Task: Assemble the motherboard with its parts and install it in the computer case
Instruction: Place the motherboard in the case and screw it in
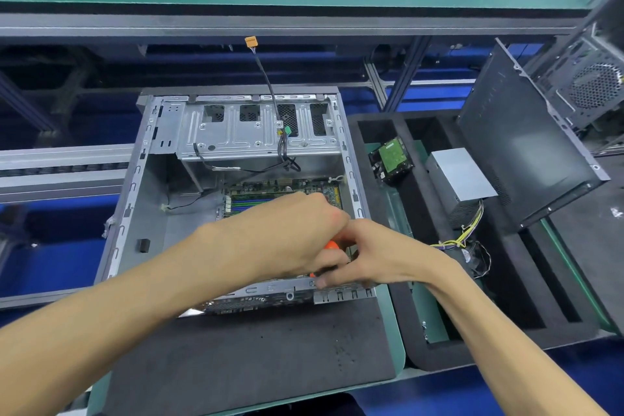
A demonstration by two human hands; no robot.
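Note:
The open grey computer case (152,186) lies on its side on a black foam pad. The green motherboard (270,189) sits inside it, mostly hidden under my hands. My left hand (297,233) grips an orange-handled screwdriver (332,244) over the board's near right part. My right hand (374,253) reaches in from the right, its fingers pinching the tool's lower end near the case's front rim. The tip and any screw are hidden.
A black cable with an orange connector (250,41) rises from the drive cage (236,132). To the right, a black foam tray (439,297) holds a hard drive (391,155) and a power supply (459,179) with yellow wires. The case side panel (526,159) leans there.

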